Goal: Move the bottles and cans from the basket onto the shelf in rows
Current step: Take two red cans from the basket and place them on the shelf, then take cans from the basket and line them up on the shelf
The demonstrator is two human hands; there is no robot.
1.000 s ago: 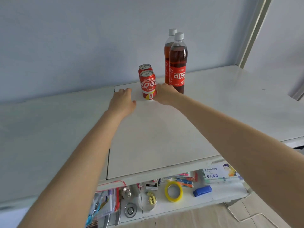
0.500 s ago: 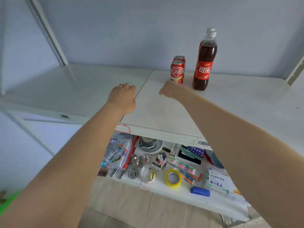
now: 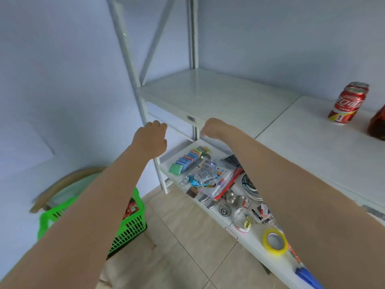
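Two red cola cans [image 3: 346, 105] stand one behind the other on the white shelf [image 3: 218, 97] at the far right. Beside them the base of a dark cola bottle [image 3: 378, 124] is cut off by the frame edge. A green plastic basket [image 3: 129, 226] sits on the floor at the lower left, with red cans or labels [image 3: 131, 207] showing inside. My left hand [image 3: 151, 138] and my right hand [image 3: 212, 129] hang in the air in front of the shelf's left end, fingers loosely curled, holding nothing.
A lower shelf [image 3: 245, 232] carries sponges, a plastic pouch, metal bowls, plates, small boxes and a yellow tape roll [image 3: 275, 241]. White shelf uprights [image 3: 129, 59] rise at the left. A round wooden-rimmed object [image 3: 68, 180] leans behind the basket. The floor is tiled.
My view has swung left and down, away from the cans and bottles. Both hands have pulled back off the shelf and moved left toward the basket, which has come into view.
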